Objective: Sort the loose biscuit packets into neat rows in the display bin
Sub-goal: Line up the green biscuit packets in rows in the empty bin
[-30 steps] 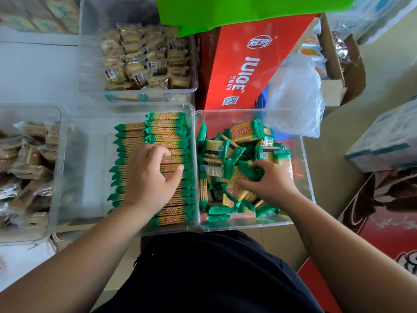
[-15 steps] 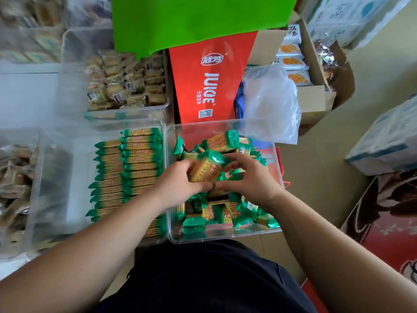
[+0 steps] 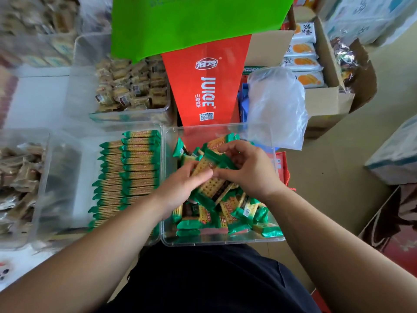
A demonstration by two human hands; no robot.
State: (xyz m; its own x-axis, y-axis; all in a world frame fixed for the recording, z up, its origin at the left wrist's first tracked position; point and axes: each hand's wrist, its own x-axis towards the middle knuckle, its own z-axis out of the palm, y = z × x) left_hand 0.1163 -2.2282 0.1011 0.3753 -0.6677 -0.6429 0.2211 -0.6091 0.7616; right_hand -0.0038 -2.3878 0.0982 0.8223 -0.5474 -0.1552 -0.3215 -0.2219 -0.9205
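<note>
Two clear plastic bins stand side by side in front of me. The left display bin [image 3: 67, 177] holds green-ended biscuit packets stacked in neat rows [image 3: 128, 175]. The right bin [image 3: 225, 241] holds a loose heap of the same packets [image 3: 225, 213]. Both hands are over the loose heap. My left hand [image 3: 180, 188] and my right hand [image 3: 248, 170] meet on a small bunch of biscuit packets [image 3: 211, 175], gripping it from either side just above the pile.
A red JUICE carton [image 3: 205, 86] and a green sheet [image 3: 191, 23] stand behind the bins. A clear bag [image 3: 275, 105] drapes over the right bin's far corner. Other bins of brown snacks sit at the left [image 3: 18, 177] and behind [image 3: 130, 86]. Cardboard boxes [image 3: 327, 102] crowd the right.
My left hand left the stacked rows and crossed into the right bin. Both hands came together on a bunch of packets and shifted it slightly. The camera tilted up.
</note>
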